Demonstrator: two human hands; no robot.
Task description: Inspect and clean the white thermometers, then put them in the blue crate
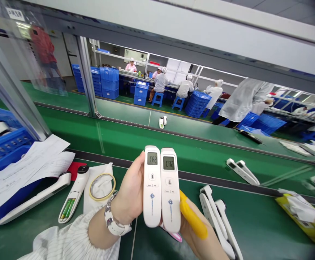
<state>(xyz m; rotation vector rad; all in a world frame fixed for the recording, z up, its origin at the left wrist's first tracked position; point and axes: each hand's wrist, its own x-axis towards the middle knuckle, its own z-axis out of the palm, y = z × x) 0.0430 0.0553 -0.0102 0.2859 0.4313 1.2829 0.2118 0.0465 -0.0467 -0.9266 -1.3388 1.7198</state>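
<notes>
Two white handheld thermometers stand side by side, touching, with their displays facing me and both reading what looks like "CA2". My left hand (129,193) is closed round the left thermometer (152,195). On the other side, my right hand (191,220), with a yellow cover on one finger, holds the right thermometer (170,198). Left of my hands, an open thermometer (74,193) shows green batteries and lies beside a roll of tape (102,186) on a white cloth or bag. A pink-edged item is partly hidden beneath my hands.
More thermometers (219,220) lie at the right on the green table (92,142). A blue basket (8,144) and papers (30,173) are at the left. A yellow packet (303,216) sits far right. A metal post (86,76) rises behind; people work beyond.
</notes>
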